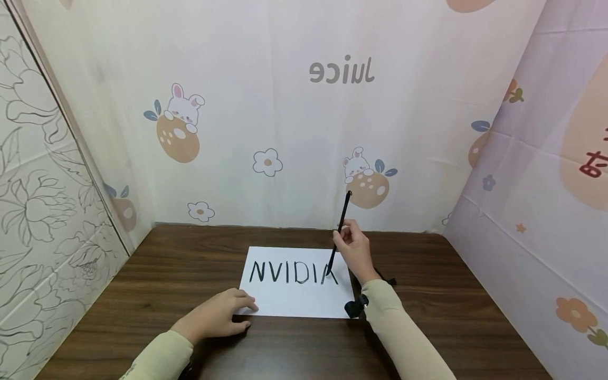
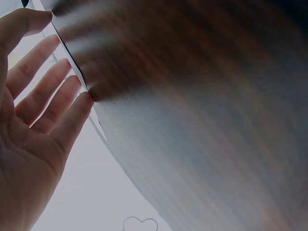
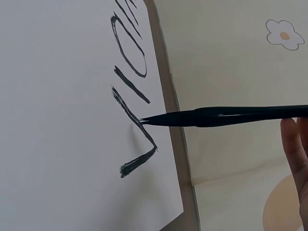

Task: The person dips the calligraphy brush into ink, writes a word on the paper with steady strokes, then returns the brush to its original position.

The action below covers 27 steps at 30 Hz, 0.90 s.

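A white sheet of paper (image 1: 294, 305) lies on the table, with the black brushed letters NVIDIA (image 1: 294, 272) across its upper half. My right hand (image 1: 355, 252) pinches a long black ink brush (image 1: 344, 214) partway up its handle, bristles down. In the right wrist view, the split tip of the brush (image 3: 192, 118) meets a slanted stroke of the last letter, two strokes joined at a peak. My left hand (image 1: 219, 312) rests at the paper's lower left corner, fingers on the sheet and thumb on the wood. The left wrist view shows its fingers (image 2: 72, 120) spread and nearly straight.
The dark wood-grain table (image 1: 161, 279) extends around the paper. A pale printed curtain (image 1: 228, 121) hangs behind its far edge, and more printed cloth (image 1: 513, 174) stands on the right. A small black device (image 1: 355, 307) is strapped at the right wrist, over the paper's lower right corner.
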### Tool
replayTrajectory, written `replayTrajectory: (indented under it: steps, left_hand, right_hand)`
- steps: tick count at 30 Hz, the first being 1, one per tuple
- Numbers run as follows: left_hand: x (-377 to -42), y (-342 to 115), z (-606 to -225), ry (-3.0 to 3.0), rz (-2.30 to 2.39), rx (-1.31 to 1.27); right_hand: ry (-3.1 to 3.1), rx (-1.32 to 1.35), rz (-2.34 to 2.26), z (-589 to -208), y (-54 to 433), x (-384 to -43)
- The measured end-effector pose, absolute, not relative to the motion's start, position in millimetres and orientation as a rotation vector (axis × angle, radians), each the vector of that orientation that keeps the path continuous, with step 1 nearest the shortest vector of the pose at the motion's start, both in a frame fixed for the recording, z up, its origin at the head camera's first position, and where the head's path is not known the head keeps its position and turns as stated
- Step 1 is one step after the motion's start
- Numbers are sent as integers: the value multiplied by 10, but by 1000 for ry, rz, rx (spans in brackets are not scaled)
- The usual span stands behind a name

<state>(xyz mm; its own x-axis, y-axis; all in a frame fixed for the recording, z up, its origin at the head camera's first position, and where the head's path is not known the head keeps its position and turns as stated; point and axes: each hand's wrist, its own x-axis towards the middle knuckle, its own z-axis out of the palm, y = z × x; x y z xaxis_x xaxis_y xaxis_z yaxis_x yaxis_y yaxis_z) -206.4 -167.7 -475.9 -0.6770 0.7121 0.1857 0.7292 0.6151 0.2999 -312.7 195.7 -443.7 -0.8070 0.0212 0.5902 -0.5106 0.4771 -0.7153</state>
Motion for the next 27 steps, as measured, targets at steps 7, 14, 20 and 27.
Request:
replayTrajectory:
  steps: [7, 14, 20, 27]
  left_hand:
    - [-2060, -1676, -4758, -2764, -555, -1251]
    - [-2070, -1674, -4755, -2767, -550, -1257]
    - [-2084, -1680, -4764, -2775, -544, -1258]
    - [-2096, -1686, -4782, -2774, -545, -1264]
  right_hand:
    - [-2198, 408, 1347, -4468, 1943, -3145]
    - [-2199, 430, 1375, -4498, 1951, -3146]
    - [-2200, 453, 1368, -4513, 1969, -3144]
    - [-2204, 457, 1351, -4511, 1978, -3135]
